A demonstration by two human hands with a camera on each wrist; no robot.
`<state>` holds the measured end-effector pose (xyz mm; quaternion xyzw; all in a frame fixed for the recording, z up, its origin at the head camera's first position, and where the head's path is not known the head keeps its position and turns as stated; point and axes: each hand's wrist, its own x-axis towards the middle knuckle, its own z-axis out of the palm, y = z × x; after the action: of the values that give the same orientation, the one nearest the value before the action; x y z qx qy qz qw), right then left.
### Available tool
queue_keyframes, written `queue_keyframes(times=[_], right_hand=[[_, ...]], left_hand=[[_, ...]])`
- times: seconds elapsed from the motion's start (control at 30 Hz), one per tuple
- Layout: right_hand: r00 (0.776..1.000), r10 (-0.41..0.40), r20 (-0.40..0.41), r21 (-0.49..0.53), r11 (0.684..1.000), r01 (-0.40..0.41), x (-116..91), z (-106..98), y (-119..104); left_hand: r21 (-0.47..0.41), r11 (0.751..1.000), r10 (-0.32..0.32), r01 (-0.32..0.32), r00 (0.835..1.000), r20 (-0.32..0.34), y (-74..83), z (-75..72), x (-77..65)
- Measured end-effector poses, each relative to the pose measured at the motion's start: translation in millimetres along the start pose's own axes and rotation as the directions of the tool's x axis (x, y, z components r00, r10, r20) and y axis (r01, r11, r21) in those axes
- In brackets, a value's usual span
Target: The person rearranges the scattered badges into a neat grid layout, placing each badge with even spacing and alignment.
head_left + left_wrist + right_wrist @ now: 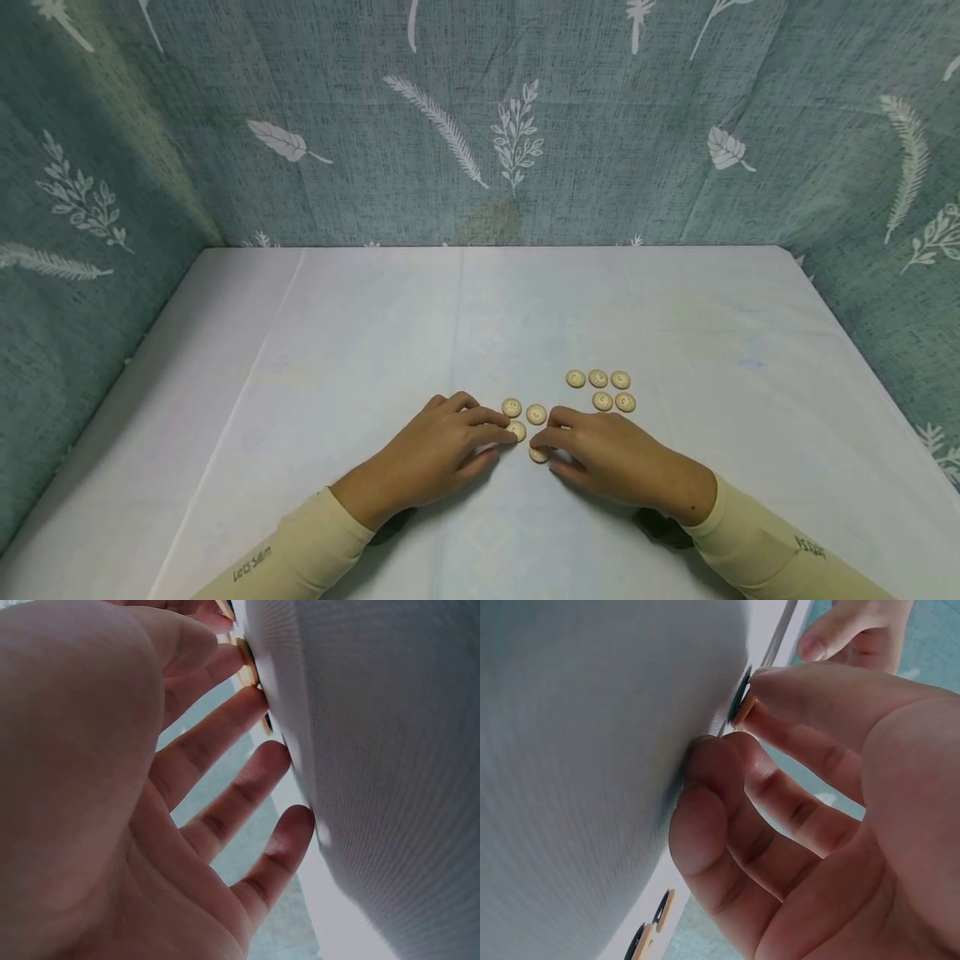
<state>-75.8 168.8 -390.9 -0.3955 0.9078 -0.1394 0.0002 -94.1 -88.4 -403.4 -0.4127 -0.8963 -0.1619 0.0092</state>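
Observation:
Small round light-wood discs with dark marks lie on the white-covered table. My left hand [457, 446] rests on the table with its fingers reaching right, a fingertip touching one wooden disc [517, 431]. In the left wrist view its fingers [259, 780] are spread and fairly straight. Just to the right, my right hand [611, 454] pinches another wooden disc [539, 455] at the table surface. The right wrist view has this disc [744, 709] edge-on between thumb and index finger, its underside dark. Two more discs, a left one [512, 407] and a right one [536, 414], lie just beyond the fingertips.
Behind my right hand, several similar discs [598, 378] lie in two short rows. A white cloth [337, 333] with crease lines covers the table. Green-grey leaf-patterned fabric [360, 167] hangs behind it and along both sides.

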Motion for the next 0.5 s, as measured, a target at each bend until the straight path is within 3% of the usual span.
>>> queue_keyframes(times=[0.23, 0.5], right_hand=[[0.999, -0.018, -0.036, -0.001, 1.000, 0.018, -0.6, 2.8, 1.5], [1.000, 0.011, -0.020, 0.036, 0.999, -0.010, 0.0, 3.7, 2.6]], left_hand=[[0.008, 1.000, 0.008, -0.008, 1.000, -0.015, 0.3, 1.9, 0.2], [0.008, 1.000, 0.005, -0.005, 1.000, -0.021, -0.2, 2.7, -0.1]])
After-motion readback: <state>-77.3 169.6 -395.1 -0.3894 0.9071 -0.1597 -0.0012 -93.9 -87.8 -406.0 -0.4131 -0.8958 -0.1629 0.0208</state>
